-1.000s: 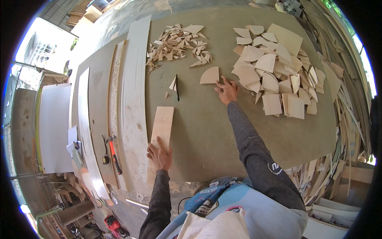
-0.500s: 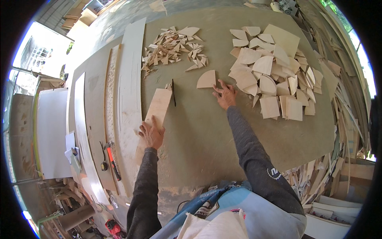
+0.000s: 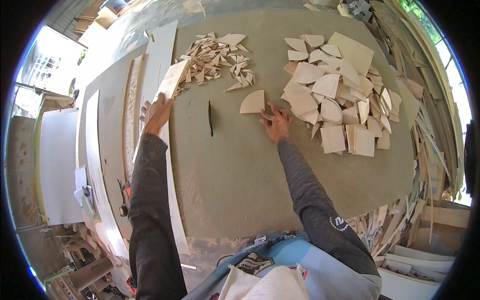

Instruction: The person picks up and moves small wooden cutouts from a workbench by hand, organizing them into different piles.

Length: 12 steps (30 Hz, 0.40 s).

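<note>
My left hand (image 3: 157, 114) grips a flat, pale wooden board (image 3: 174, 77) along its edge, over the white strip at the left of the work surface. Part of the board is hidden under the hand and sleeve. My right hand (image 3: 276, 123) has its fingers spread, with the tips at the lower right edge of a quarter-round wooden piece (image 3: 253, 102) lying flat. Between the hands, a thin dark saw blade (image 3: 210, 118) stands up out of the surface. A large pile of quarter-round pieces (image 3: 327, 86) lies right of my right hand.
Small triangular offcuts (image 3: 215, 57) are heaped at the far left of centre. A long white strip (image 3: 161, 45) and a narrow wooden batten (image 3: 131, 95) run along the left side. A tape measure (image 3: 123, 210) lies near my left sleeve. Scrap wood (image 3: 425, 135) stacks up along the right.
My left hand has carried the board left and away from me, off the blade. My right hand and the quarter-round piece keep nearly the same place together.
</note>
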{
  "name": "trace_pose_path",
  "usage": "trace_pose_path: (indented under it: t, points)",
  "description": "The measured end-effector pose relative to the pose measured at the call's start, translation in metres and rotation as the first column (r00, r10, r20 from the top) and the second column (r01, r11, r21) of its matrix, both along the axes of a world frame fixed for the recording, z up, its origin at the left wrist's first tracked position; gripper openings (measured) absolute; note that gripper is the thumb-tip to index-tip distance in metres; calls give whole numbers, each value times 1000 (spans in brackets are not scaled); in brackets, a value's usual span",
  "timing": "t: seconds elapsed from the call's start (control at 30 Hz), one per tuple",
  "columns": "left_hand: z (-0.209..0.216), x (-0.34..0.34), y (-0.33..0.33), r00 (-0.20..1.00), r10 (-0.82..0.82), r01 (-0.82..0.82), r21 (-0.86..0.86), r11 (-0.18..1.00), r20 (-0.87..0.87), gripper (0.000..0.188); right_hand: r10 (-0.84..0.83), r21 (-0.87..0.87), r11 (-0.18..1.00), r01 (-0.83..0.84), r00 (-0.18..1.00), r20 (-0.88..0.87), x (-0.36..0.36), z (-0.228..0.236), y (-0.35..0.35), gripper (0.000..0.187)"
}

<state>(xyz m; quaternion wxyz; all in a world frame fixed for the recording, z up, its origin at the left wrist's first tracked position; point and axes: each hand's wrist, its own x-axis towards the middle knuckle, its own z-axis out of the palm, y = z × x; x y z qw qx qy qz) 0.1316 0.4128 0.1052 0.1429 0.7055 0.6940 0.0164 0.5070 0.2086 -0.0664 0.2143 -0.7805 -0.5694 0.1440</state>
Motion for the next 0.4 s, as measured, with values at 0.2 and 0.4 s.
trace_pose_path:
  t: [0.2,0.4]
  points:
    - [-11,-37,-112,992,63,-72,-78,994,-112,71,-126,5,992,127,989,-80,5,20,10,41]
    - [-74,-130,-258,961,205,-219,-56,974,-188,82,116,54,992,-113,991,-67,16,46,74,47]
